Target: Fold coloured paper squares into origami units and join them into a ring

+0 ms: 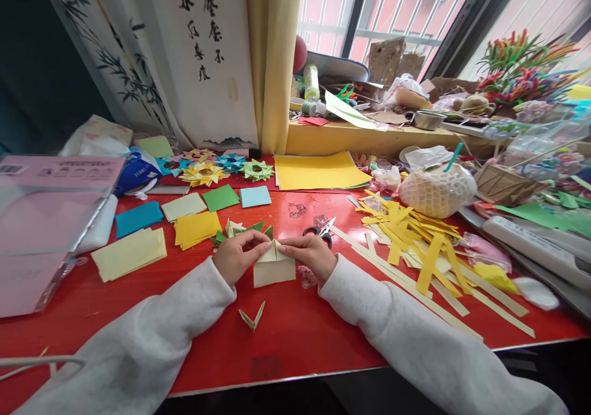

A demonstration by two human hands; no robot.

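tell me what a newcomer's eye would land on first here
Probably the red tabletop, where the left hand and right hand pinch a folded cream paper. Behind them, left of the yellow sheets, colourful star-shaped paper rings stand out. To the right lies a heap of yellow paper strips.

The folded sheet (pixel 274 273) you pinch is pale cream, and so is the V-shaped paper piece (pixel 252 319); your sleeves (pixel 406 322) are plain light grey against a glossy red tabletop (pixel 221 356). Your paper stacks run blue (pixel 138 219), off-white (pixel 183 207), green (pixel 220 198), pale blue (pixel 255 197), golden yellow (pixel 198 229) and pale yellow (pixel 129 253). You have paper stars in blue (pixel 231 162), yellow (pixel 203 173) and light green (pixel 257 169), a bright yellow large sheet (pixel 318 170), yellow and cream paper strips (pixel 401 224), and scissors (pixel 322 233) with black handles and silvery blades. The plastic folder (pixel 46 236) is pink, the curtain (pixel 277 64) mustard yellow, and the hanging scroll (pixel 221 95) white, patterned with black brushed characters and dark bamboo leaves.
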